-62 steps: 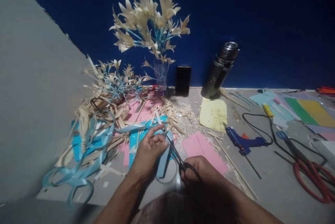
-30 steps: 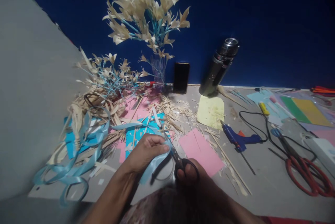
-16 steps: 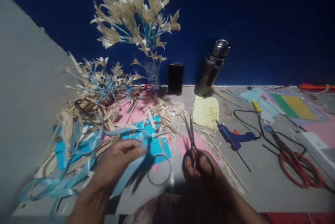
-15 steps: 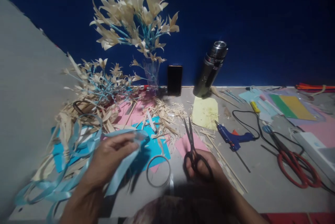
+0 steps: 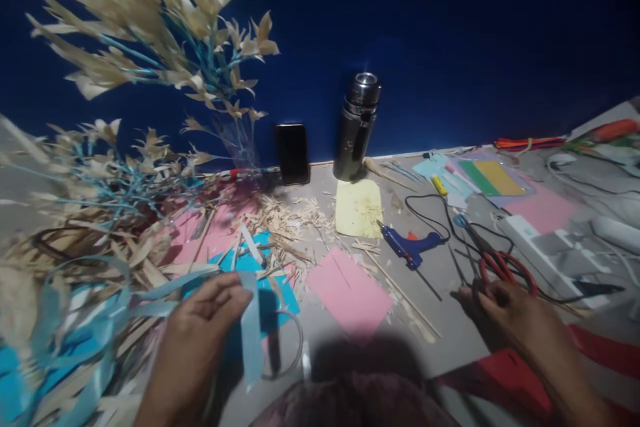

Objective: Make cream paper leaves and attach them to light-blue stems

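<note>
My left hand (image 5: 200, 330) pinches a light blue ribbon (image 5: 251, 340) between thumb and fingers. A short end hangs down in front of the fingers, and long loops of the ribbon trail off to the left. At the right, my right hand (image 5: 510, 314) is closed around the handles of dark scissors (image 5: 477, 295), partly hidden by the fingers, low over the table. Just beyond it lie red-handled scissors (image 5: 510, 267). A thin ring (image 5: 301, 347) rests on the table beside the hanging ribbon end.
A blue glue gun (image 5: 413, 248) lies with its cord near a yellow sheet (image 5: 357, 210) and a pink sheet (image 5: 350, 294). Behind stand a steel flask (image 5: 356, 127), a phone (image 5: 293, 154) and pale flowers (image 5: 165, 20) in a vase. A white power strip (image 5: 545, 254) is at right.
My right hand has carried the dark scissors right and down toward the red-handled pair. The left hand still holds the ribbon, whose end now hangs straighter. The view has turned right.
</note>
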Demonstrator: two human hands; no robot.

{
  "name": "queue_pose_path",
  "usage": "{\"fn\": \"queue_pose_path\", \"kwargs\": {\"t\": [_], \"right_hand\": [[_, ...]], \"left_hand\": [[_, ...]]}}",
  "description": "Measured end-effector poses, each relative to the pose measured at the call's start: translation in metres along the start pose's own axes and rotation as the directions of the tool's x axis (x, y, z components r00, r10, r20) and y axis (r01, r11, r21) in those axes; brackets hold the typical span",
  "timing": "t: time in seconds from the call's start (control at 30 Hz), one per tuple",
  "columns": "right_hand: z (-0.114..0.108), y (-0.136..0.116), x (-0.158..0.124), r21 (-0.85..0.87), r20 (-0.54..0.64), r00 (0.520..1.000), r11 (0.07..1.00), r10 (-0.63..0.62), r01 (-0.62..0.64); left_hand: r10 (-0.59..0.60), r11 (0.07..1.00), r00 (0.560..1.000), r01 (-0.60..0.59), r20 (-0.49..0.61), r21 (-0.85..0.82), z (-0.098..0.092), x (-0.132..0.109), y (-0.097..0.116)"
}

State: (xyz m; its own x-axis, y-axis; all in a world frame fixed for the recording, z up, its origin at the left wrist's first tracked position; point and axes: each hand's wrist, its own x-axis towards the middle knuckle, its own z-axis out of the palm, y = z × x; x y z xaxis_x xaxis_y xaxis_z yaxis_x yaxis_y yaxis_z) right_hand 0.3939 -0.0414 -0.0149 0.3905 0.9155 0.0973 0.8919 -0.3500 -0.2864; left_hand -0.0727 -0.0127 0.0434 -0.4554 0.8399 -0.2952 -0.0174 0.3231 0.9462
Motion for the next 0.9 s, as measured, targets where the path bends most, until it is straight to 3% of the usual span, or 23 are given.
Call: {"fn": "queue_pose_path", "kwargs": {"t": [0.07, 0.17, 0.4, 0.47, 0.57, 0.63, 0.77, 0.9], "right_hand": [[0.004, 0.011, 0.005, -0.022, 0.079, 0.993, 0.996, 0.091, -0.089], [0.01, 0.012, 0.011, 0.033, 0.183, 0.979, 0.994, 0.092, -0.1], [-0.008, 0.008, 0.016, 0.209, 0.352, 0.936, 0.976, -0.015, -0.062], [-0.018, -0.001, 0.013, 0.204, 0.316, 0.949, 0.977, -0.007, -0.06], [-0.022, -0.045, 0.003, 0.224, 0.09, 0.995, 0.973, 0.036, -0.055], [-0.016, -0.092, -0.006, 0.377, 0.11, 0.983, 0.922, -0.145, 0.094], [0.002, -0.183, -0.015, 0.43, 0.313, 0.814, 0.837, -0.489, 0.338], [0.005, -0.223, -0.015, 0.584, 0.307, 0.75, 0.739, -0.586, 0.338]], "left_hand": [[-0.049, 0.998, 0.986, 0.056, 0.159, -0.038, 0.023, -0.007, -0.004], [-0.082, 0.993, 0.961, 0.101, 0.264, -0.063, 0.039, -0.01, -0.005], [-0.071, 0.985, 0.95, 0.114, 0.303, -0.128, 0.039, 0.0, -0.011], [-0.082, 0.984, 0.952, 0.125, 0.294, -0.13, 0.042, 0.001, -0.014], [-0.1, 0.984, 0.946, 0.14, 0.307, -0.109, 0.052, -0.001, -0.016], [-0.088, 0.986, 0.929, 0.131, 0.358, -0.098, 0.059, -0.003, -0.016], [-0.029, 0.995, 0.894, 0.07, 0.447, -0.074, 0.066, -0.006, -0.018], [-0.03, 0.996, 0.899, 0.063, 0.436, -0.061, 0.066, -0.007, -0.016]]}}
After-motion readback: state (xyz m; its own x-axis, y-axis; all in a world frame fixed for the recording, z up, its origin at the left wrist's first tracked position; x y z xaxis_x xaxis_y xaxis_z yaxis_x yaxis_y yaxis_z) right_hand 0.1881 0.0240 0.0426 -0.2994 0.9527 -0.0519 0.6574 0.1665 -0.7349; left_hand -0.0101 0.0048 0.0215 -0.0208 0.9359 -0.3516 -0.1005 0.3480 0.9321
